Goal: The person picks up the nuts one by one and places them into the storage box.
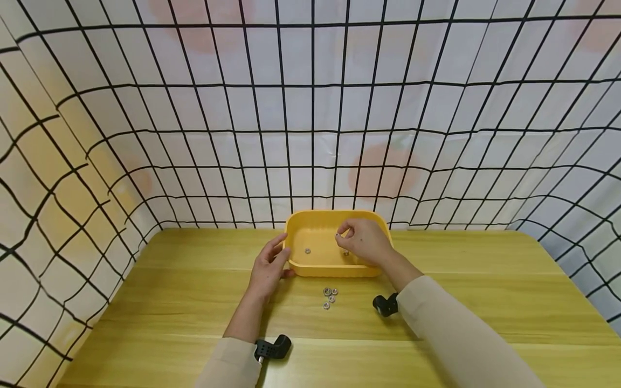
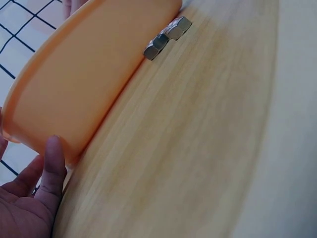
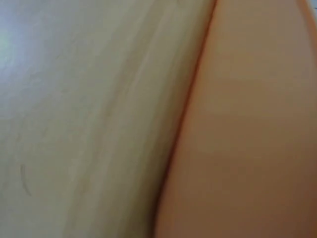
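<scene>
A shallow yellow plastic tray (image 1: 335,271), orange in the wrist views, stands at the back of the table. My left hand (image 1: 267,268) rests against its left end, fingers spread along the wall; in the left wrist view the thumb (image 2: 54,153) touches the corner. Over the tray's right half is my right hand (image 1: 364,240), pinching a small metal nut at the fingertips. One nut (image 1: 308,251) lies inside on the left, another (image 1: 346,252) beneath the right hand. Several nuts (image 1: 327,291) sit in a small group before the tray. Only tray wall and table show in the right wrist view.
The wooden table (image 1: 194,312) runs up to a white wall covering with a black grid (image 1: 310,108). This covering also closes off the left and right sides. Each wrist wears a black camera mount, one on the left (image 1: 274,347) and one on the right (image 1: 385,305).
</scene>
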{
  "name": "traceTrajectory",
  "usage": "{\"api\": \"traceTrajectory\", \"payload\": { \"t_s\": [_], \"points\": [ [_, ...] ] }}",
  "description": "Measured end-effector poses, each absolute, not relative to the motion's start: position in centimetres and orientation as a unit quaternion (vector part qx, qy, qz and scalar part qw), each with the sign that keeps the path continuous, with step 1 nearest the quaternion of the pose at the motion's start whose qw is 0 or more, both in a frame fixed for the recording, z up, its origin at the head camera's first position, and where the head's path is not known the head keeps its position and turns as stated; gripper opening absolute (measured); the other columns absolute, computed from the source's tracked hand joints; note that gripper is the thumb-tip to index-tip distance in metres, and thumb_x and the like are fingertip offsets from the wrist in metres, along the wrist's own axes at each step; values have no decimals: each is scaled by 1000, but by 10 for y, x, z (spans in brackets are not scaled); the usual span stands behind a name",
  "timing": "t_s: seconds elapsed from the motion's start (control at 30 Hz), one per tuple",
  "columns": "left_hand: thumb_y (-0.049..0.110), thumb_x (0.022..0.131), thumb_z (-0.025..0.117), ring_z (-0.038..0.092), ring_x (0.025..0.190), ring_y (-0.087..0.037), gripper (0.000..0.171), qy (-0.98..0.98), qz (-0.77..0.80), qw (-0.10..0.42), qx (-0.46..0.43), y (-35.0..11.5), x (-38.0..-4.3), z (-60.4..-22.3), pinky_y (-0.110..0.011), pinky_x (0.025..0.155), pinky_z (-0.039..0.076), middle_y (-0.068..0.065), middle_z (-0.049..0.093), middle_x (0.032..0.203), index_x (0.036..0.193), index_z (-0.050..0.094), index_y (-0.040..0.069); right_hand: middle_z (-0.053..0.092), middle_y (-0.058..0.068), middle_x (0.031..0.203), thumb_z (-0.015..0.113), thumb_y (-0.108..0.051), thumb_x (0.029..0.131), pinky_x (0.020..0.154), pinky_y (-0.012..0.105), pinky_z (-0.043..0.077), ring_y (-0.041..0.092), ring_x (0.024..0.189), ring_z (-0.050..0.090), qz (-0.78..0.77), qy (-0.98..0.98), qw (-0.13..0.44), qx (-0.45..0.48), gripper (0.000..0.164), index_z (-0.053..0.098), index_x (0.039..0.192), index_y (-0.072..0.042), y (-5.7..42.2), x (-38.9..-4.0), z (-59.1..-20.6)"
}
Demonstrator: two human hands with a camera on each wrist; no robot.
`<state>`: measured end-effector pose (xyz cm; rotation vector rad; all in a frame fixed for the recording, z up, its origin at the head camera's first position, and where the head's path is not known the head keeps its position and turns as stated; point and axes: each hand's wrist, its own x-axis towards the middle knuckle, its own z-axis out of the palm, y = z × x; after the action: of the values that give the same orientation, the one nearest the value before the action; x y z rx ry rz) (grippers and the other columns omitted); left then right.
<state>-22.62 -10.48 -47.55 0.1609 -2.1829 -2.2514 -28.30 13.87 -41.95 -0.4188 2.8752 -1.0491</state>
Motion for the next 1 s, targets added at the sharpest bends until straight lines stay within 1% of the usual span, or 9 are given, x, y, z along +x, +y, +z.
{"api": "traceTrajectory", "payload": {
  "t_s": [0.2,0.53,0.73,1.0],
  "points": [
    [18,104,59,62,112,-32,46,-694,-718,-1,51,-104,-227,-476,-28,70,62,-23,53,145,150,52,19,71,3,86,71,-28,94,54,26,47,14,60,57,-343,932,39,-113,17,72,102,-13,141,-285,-426],
    [18,104,59,62,115,-33,47,-694,-718,-1,54,-105,-228,-476,-29,71,62,-22,52,145,150,52,18,69,2,81,72,-27,94,52,27,46,14,55,54,-354,927,38,-118,16,73,101,-12,141,-287,-428],
    [19,104,59,62,115,-32,47,-697,-715,-1,54,-105,-227,-475,-28,71,62,-22,52,146,151,51,19,70,3,83,72,-27,94,52,27,46,14,58,56,-364,923,45,-115,17,72,102,-12,141,-287,-429],
    [20,104,59,62,115,-32,47,-701,-711,-2,54,-106,-227,-476,-29,72,62,-21,52,146,151,51,20,68,4,85,71,-27,95,52,26,45,14,58,54,-378,919,48,-101,18,72,106,-12,139,-286,-428]
  ]
}}
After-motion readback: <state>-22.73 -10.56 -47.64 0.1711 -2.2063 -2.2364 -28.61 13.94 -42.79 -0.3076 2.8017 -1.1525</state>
